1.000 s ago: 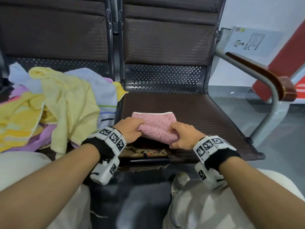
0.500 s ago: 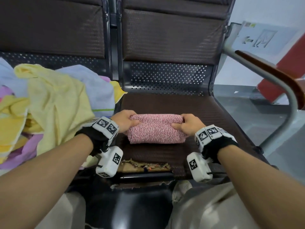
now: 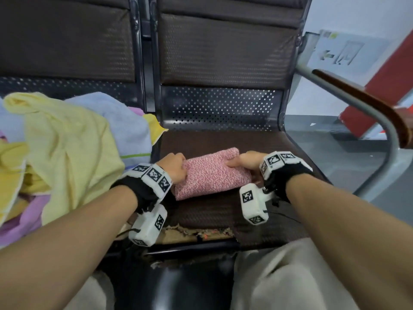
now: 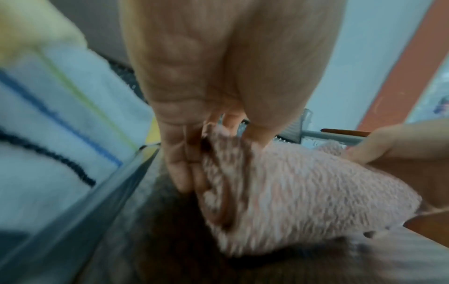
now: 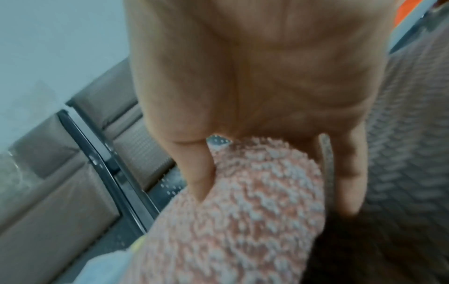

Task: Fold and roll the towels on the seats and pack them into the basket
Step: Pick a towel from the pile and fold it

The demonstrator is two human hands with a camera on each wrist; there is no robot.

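We see bare forearms. Each wrist wears a black band point(image 3: 134, 193) topped with white blocks printed with black square markers point(image 3: 154, 175), a white marked camera box point(image 3: 148, 227) hanging beneath. Pale beige trousers point(image 3: 279, 276) cover the legs.

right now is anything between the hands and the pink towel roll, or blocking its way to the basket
Nothing lies between them: the left hand and right hand each grip an end of the rolled pink speckled towel on the brown padded seat. No basket shows in any view, so that path cannot be judged.
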